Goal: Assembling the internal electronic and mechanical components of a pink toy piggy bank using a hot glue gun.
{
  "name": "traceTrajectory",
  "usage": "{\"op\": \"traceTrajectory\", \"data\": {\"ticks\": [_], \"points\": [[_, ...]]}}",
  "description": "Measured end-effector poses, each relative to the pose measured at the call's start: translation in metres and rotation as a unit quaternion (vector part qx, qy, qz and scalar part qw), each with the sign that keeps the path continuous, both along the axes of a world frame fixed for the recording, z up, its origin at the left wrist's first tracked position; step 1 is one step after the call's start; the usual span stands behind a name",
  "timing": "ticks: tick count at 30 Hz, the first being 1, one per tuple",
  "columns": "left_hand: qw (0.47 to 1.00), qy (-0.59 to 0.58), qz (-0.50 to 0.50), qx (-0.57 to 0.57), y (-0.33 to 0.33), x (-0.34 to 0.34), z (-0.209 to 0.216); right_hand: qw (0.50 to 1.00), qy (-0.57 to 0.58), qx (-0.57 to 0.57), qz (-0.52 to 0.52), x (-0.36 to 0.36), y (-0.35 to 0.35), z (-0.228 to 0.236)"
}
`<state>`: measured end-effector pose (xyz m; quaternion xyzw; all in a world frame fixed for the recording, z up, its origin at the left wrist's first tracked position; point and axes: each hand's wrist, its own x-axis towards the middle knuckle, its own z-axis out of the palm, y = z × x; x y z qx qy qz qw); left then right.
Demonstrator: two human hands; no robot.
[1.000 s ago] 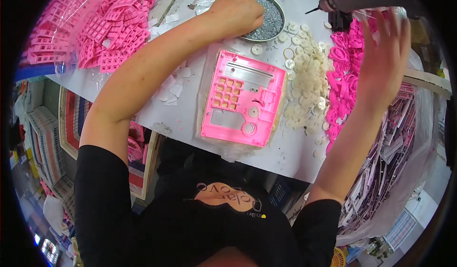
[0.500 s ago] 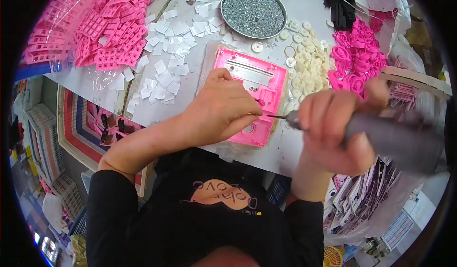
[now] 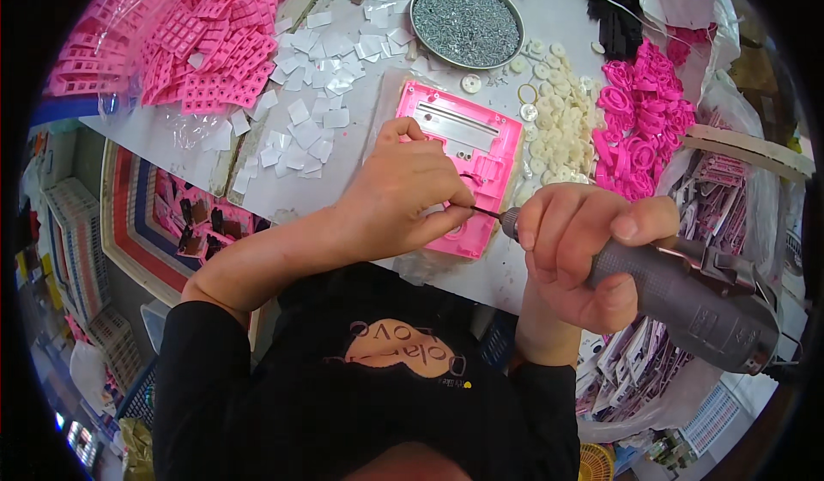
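Observation:
A pink plastic casing (image 3: 487,191) lies on the table before me, with a metal plate (image 3: 459,127) set in its far half. My left hand (image 3: 410,182) rests over the casing's left side. Its thumb and forefinger are pinched together by the bit; whatever they hold is hidden. In my right hand (image 3: 577,245) is a grey electric screwdriver (image 3: 687,301), fingers wrapped round its front part. The thin dark bit (image 3: 487,212) points left, and its tip meets the fingertips of my left hand above the casing's near half.
Beyond the casing stands a round metal dish of screws (image 3: 466,22). Cream plastic discs (image 3: 562,129) and pink ring-like parts (image 3: 639,129) are heaped to the right. White paper squares (image 3: 305,133) lie scattered at left, below pink grid-like pieces (image 3: 215,43). A bag of parts (image 3: 639,369) sits lower right.
The screwdriver has swung so its back end sits lower, and its bit has come left to my left fingertips. My left hand stays pinched over the casing.

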<state>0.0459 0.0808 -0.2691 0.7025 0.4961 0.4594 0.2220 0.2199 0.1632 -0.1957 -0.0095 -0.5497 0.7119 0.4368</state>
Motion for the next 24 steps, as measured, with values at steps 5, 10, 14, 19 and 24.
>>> {"op": "traceTrajectory", "data": {"ticks": [5,10,14,19,24], "points": [[0.998,0.053,0.022,0.028,0.000,0.004,0.007,1.000,-0.006,-0.016,-0.016,0.001,-0.002,-0.004],[0.998,0.053,0.027,0.027,-0.001,0.005,-0.001,0.999,0.012,-0.017,-0.024,0.003,-0.002,-0.004],[0.998,0.063,0.008,0.001,-0.003,0.003,-0.001,1.000,-0.005,-0.009,-0.008,0.002,-0.003,-0.005],[0.993,0.116,0.034,-0.016,-0.001,0.006,0.003,0.998,-0.038,-0.004,-0.046,0.005,-0.006,-0.017],[0.985,0.169,-0.033,0.033,-0.001,-0.007,-0.007,0.988,-0.094,0.020,-0.120,-0.003,-0.014,-0.042]]}}
